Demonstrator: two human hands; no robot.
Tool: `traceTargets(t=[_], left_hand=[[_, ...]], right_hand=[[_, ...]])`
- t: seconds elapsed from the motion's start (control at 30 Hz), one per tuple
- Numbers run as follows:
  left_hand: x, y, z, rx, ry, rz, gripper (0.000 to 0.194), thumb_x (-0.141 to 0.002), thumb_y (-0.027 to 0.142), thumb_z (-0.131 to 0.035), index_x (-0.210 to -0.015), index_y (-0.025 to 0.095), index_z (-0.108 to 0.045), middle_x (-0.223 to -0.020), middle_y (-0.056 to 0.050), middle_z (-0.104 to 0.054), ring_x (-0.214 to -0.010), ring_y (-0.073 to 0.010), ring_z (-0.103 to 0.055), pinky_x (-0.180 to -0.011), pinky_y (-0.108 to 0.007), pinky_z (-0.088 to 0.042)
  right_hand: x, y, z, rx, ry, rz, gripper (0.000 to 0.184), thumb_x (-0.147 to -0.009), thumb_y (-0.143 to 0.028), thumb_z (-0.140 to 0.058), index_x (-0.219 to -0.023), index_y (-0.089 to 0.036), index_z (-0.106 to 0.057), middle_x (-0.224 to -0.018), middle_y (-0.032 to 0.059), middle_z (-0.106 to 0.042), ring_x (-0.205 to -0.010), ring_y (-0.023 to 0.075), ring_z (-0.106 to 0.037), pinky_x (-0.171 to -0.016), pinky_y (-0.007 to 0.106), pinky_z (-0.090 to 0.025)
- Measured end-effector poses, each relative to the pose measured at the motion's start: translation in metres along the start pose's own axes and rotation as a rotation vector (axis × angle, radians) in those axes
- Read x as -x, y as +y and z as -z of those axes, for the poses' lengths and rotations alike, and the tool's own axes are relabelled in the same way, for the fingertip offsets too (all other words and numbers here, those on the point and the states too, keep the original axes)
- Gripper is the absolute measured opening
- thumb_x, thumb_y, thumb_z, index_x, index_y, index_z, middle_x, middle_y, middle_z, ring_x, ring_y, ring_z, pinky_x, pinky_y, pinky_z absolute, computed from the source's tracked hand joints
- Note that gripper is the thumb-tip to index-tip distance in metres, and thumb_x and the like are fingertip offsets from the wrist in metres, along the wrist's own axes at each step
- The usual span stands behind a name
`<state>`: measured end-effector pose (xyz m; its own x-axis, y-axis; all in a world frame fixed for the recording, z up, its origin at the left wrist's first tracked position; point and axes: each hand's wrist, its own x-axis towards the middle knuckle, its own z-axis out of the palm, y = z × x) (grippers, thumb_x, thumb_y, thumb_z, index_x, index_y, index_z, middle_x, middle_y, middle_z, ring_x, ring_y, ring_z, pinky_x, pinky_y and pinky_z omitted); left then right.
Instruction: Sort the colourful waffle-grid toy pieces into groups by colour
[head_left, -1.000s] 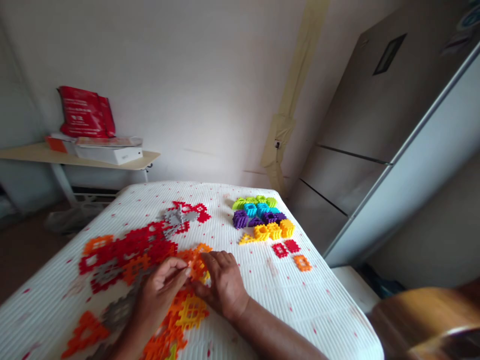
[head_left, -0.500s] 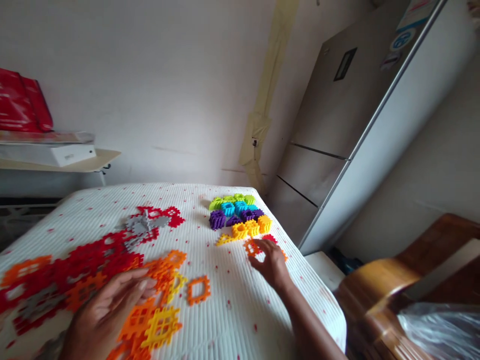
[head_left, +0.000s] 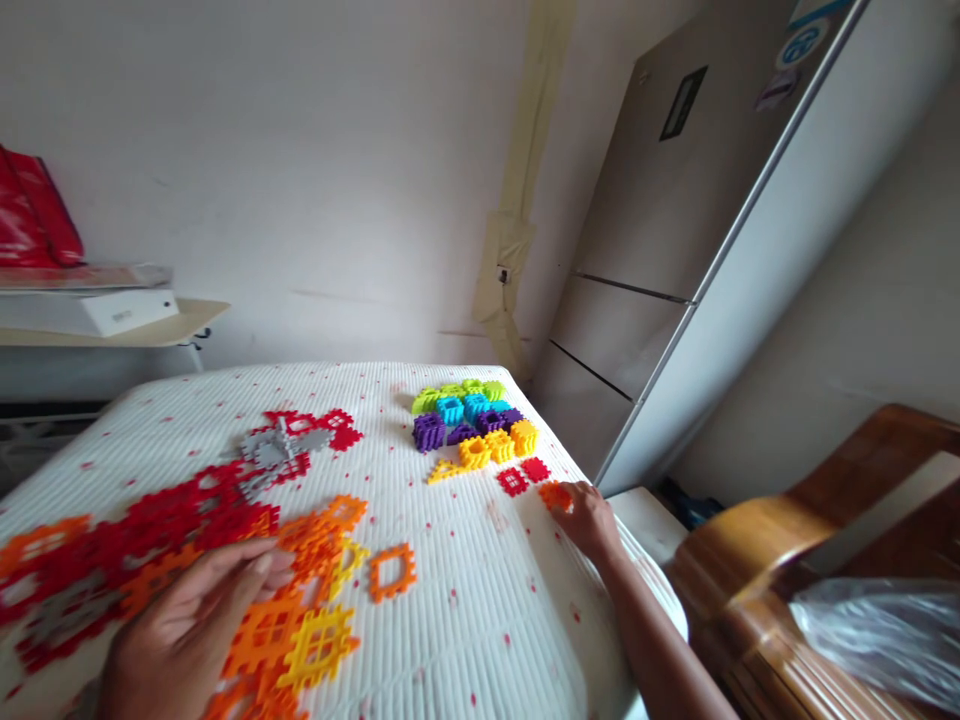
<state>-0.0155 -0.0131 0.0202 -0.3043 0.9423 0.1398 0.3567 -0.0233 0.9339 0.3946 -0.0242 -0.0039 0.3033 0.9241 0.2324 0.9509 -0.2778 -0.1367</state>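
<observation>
My right hand [head_left: 589, 518] is at the table's right edge, its fingers closed on an orange interlocking plastic piece [head_left: 553, 495]. Two red pieces [head_left: 514, 482] lie flat just to the left of it. My left hand [head_left: 184, 620] hovers low over the loose pile, thumb and fingers pinched together; whatever may be between them is hidden. Around it lie orange pieces [head_left: 271, 632], a yellow window-like piece [head_left: 321, 648] and red pieces [head_left: 161, 520]. A square orange frame [head_left: 391, 573] lies alone right of the pile.
Sorted stacks stand at the back right: yellow [head_left: 499, 446], purple [head_left: 430, 432], blue [head_left: 450, 409] and green [head_left: 471, 386]. Grey pieces [head_left: 270, 447] lie among red ones further back. A wooden chair [head_left: 739, 535] and a fridge [head_left: 637, 240] are on the right.
My right hand has moved right and taken an orange frame along, away from beside the yellow stacks, uncovering the two red pieces. The left hand has hardly moved; the view has shifted slightly.
</observation>
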Motion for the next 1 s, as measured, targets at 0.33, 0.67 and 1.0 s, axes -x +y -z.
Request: traceTargets(t=[0.33, 0.67, 1.0], left_hand=[[-0.028, -0.028, 0.004, -0.458, -0.019, -0.509, 0.027, -0.075, 0.037, -0.049, -0.088, 0.024, -0.068, -0.094, -0.004, -0.071, -0.09, -0.0231, -0.062, -0.085, -0.033, -0.046], [-0.019, -0.041, -0.015, -0.837, -0.204, -0.584, 0.044, -0.079, 0.03, -0.048, -0.122, 0.022, -0.056, -0.125, -0.009, -0.058, -0.115, -0.0284, -0.049, -0.093, -0.046, -0.038], [-0.023, -0.044, -0.015, -0.731, -0.152, -0.608, 0.03, -0.074, 0.017, -0.049, -0.097, 0.025, -0.066, -0.109, -0.004, -0.067, -0.1, -0.0214, -0.058, -0.089, -0.036, -0.042]], right_hand=[[0.001, 0.004, -0.013, 0.07, 0.003, -0.008, 0.036, -0.078, -0.035, -0.05, -0.109, -0.021, -0.061, -0.101, 0.0074, -0.064, -0.096, 0.0233, -0.058, -0.076, 0.03, -0.042], [0.004, 0.009, -0.015, 0.056, -0.016, -0.025, 0.037, -0.079, -0.035, -0.048, -0.112, -0.022, -0.059, -0.108, 0.0085, -0.062, -0.099, 0.0255, -0.056, -0.077, 0.035, -0.044], [0.007, -0.072, 0.005, -0.353, 0.177, 0.445, 0.024, -0.08, -0.028, -0.055, -0.101, -0.019, -0.063, -0.102, 0.0095, -0.065, -0.097, 0.024, -0.058, -0.084, 0.037, -0.046]])
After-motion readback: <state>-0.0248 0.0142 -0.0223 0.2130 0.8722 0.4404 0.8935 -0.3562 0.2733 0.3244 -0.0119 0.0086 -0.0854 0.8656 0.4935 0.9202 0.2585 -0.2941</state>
